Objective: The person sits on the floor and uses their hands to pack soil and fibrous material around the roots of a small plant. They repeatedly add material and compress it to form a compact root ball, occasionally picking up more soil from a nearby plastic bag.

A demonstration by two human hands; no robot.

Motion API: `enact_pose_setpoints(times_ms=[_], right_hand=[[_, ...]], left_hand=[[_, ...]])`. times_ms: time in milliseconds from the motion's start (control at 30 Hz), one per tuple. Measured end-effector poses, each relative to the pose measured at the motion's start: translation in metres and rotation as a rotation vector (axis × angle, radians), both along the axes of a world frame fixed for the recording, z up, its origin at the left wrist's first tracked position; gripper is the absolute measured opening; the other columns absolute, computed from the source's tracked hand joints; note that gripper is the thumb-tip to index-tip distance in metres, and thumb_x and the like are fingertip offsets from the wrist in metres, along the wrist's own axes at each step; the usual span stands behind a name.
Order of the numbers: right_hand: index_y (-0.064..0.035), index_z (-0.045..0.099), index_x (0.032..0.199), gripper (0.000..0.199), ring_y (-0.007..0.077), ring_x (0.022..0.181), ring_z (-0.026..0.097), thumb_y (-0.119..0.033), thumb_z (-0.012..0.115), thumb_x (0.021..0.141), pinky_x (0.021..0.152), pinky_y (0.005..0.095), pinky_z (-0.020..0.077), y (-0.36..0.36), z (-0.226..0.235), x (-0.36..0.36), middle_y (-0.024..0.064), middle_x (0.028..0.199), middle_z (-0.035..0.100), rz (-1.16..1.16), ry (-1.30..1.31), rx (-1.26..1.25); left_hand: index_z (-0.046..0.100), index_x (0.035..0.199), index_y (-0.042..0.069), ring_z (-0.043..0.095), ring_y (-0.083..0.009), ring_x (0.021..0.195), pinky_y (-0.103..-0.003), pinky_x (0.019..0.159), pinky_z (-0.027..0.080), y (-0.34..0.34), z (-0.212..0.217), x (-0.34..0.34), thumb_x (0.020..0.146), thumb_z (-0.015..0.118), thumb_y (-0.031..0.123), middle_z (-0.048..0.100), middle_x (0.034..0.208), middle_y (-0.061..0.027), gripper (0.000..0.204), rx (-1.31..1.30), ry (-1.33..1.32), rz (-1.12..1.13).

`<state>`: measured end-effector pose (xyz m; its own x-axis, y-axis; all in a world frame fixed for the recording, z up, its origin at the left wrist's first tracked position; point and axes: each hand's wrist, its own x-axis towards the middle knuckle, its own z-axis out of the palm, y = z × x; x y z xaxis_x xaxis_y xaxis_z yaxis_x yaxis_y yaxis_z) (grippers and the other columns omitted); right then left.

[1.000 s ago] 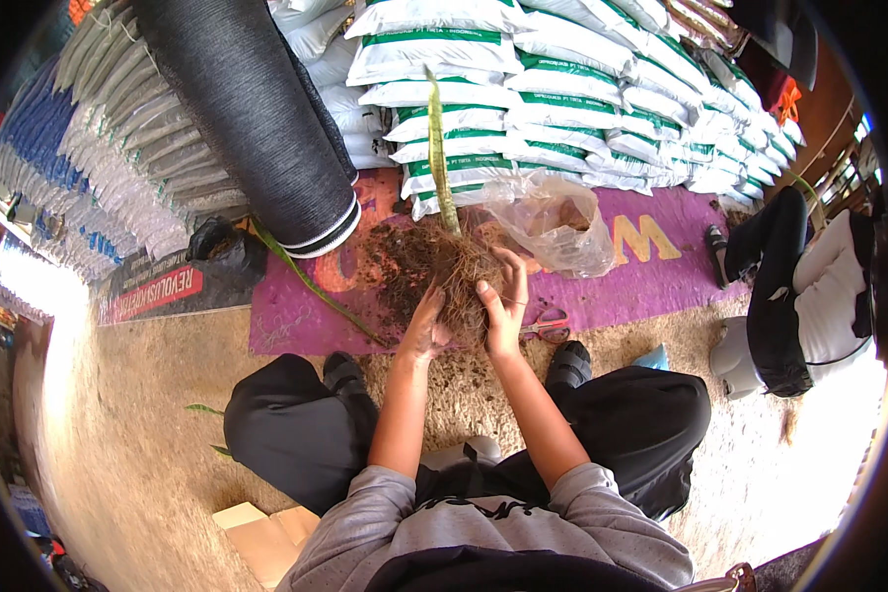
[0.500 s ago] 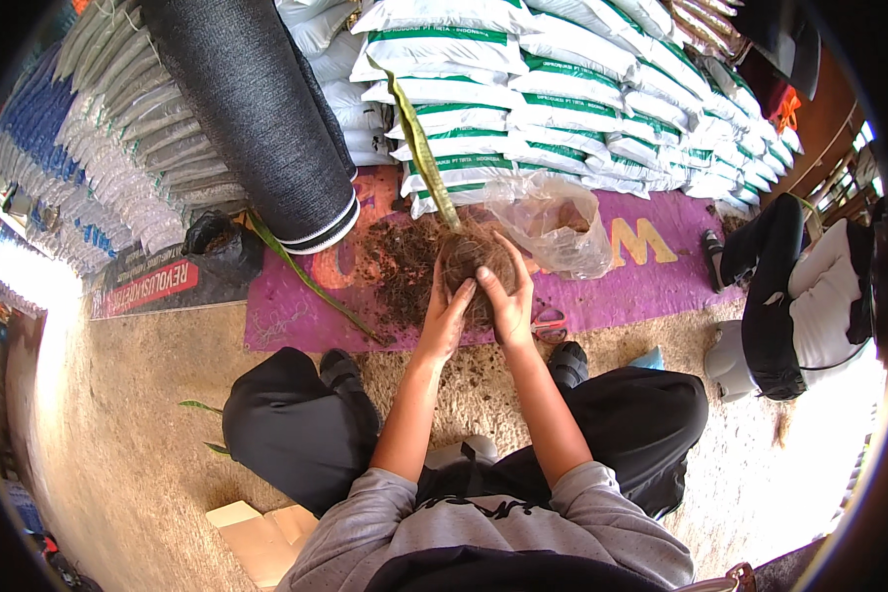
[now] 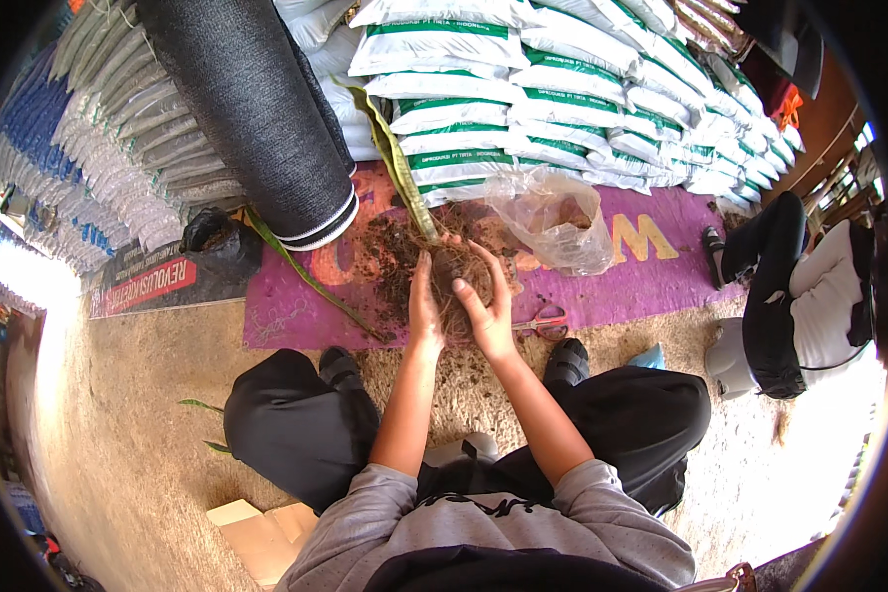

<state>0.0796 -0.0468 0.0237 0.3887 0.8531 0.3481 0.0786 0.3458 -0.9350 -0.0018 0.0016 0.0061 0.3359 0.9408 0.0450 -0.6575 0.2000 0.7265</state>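
Between my two palms sits the root ball (image 3: 451, 268) of a snake plant, brown and matted with fine roots. Its long yellow-edged green leaf (image 3: 397, 163) rises away from me and tilts left. My left hand (image 3: 424, 302) is pressed along the left side of the ball. Around the right side curls my right hand (image 3: 487, 304), its thumb lying on top. Loose soil (image 3: 390, 257) is scattered on the purple banner (image 3: 296, 306) beneath and left of the hands. The underside of the root ball is hidden.
Red-handled scissors (image 3: 551, 322) and a clear plastic bag (image 3: 587, 237) holding something brown lie to the right. A loose leaf (image 3: 316, 286) and black pot bag (image 3: 217, 247) are left. Behind stand a black mesh roll (image 3: 257, 109) and stacked white sacks (image 3: 454, 109). Another person (image 3: 809, 286) sits at right.
Both hands have shifted slightly left with the root ball. The leaf leans further left, and more of the scissors shows beside my right hand.
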Motion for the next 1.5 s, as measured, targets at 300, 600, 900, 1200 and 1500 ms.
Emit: enact_pose_setpoints(times_ms=[300,600,900,1200,1500], right_hand=[[-0.0058,0.04,0.129,0.061,0.0346,0.129,0.027,-0.023,0.066,0.077,0.105,0.0426,0.0224,0.004,-0.005,-0.003,0.0219,0.138,0.029,-0.07,-0.233,-0.02],[-0.0093,0.028,0.138,0.068,0.0233,0.129,0.028,-0.056,0.035,0.089,0.104,0.0372,0.0222,0.011,-0.012,0.015,0.0137,0.14,0.03,0.252,0.349,-0.197],[-0.0044,0.038,0.132,0.068,0.0406,0.128,0.025,-0.045,0.053,0.08,0.104,0.0517,0.0187,-0.014,-0.025,-0.005,0.0227,0.139,0.027,-0.167,-0.607,0.265],[-0.0034,0.054,0.118,0.055,0.0404,0.115,0.044,-0.019,0.069,0.068,0.096,0.0457,0.036,-0.012,-0.001,-0.006,0.0207,0.125,0.047,-0.212,-0.584,0.152],[-0.0022,0.058,0.106,0.043,0.0397,0.108,0.048,-0.016,0.069,0.066,0.092,0.0462,0.0388,-0.01,-0.012,-0.006,0.0184,0.113,0.054,-0.236,-0.57,0.242]], left_hand=[[0.048,0.12,0.004,0.055,-0.0202,0.101,-0.033,0.083,0.047,-0.002,-0.007,-0.003,0.091,0.044,0.035,0.056,0.113,-0.0091,0.042,-0.304,-0.048,0.003],[0.053,0.112,0.006,0.059,-0.0208,0.091,-0.036,0.079,0.05,-0.001,0.005,0.0,0.089,0.044,0.04,0.06,0.103,-0.0085,0.042,-0.411,-0.122,-0.006],[0.057,0.102,0.007,0.062,-0.0216,0.082,-0.038,0.075,0.051,0.006,-0.011,-0.011,0.09,0.037,0.039,0.062,0.096,-0.0084,0.039,-0.281,-0.253,-0.051],[0.054,0.107,0.008,0.06,-0.0175,0.086,-0.032,0.074,0.051,-0.01,-0.017,0.006,0.09,0.039,0.045,0.06,0.1,-0.0049,0.043,-0.392,-0.199,-0.023],[0.054,0.106,0.008,0.059,-0.0177,0.086,-0.031,0.076,0.05,-0.008,-0.015,0.002,0.09,0.041,0.045,0.06,0.098,-0.006,0.043,-0.429,-0.241,-0.071]])
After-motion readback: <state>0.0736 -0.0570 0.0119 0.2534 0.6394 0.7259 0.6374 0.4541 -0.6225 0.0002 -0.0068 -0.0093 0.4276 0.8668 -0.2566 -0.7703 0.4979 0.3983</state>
